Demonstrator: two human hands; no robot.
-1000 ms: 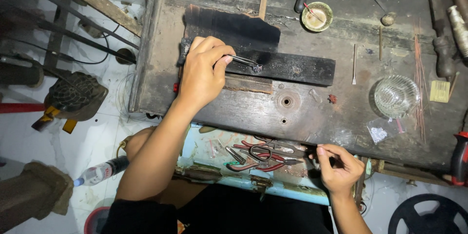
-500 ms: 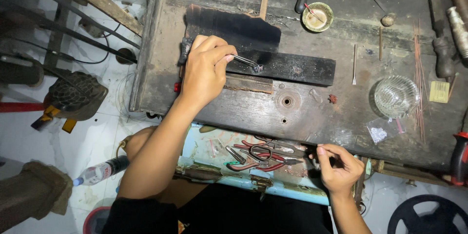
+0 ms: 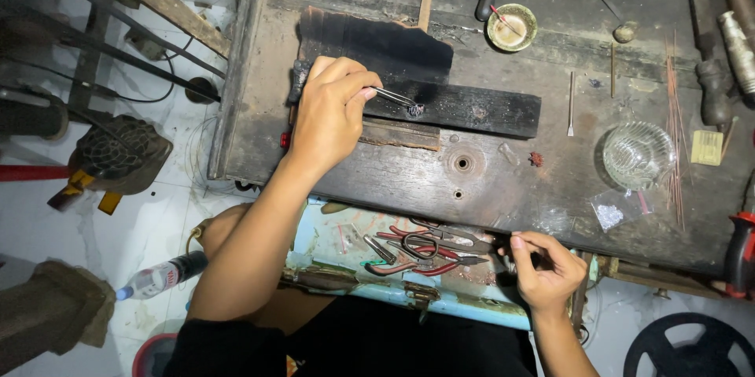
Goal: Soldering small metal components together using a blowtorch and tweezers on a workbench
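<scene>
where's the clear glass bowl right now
In the head view the clear ribbed glass bowl sits on the right side of the dark wooden workbench, beside the bundle of thin copper rods.

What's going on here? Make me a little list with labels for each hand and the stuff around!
Place: dark, worn wooden workbench seen from above
Left hand: pinches metal tweezers, tips on a small dark piece on a charred black block
Right hand: reaches into the pale blue drawer, fingers closed on something too small to tell
In drawer: red-handled pliers
On bench: small round dish, clear glass bowl, thin metal rods
On floor: plastic bottle
</scene>
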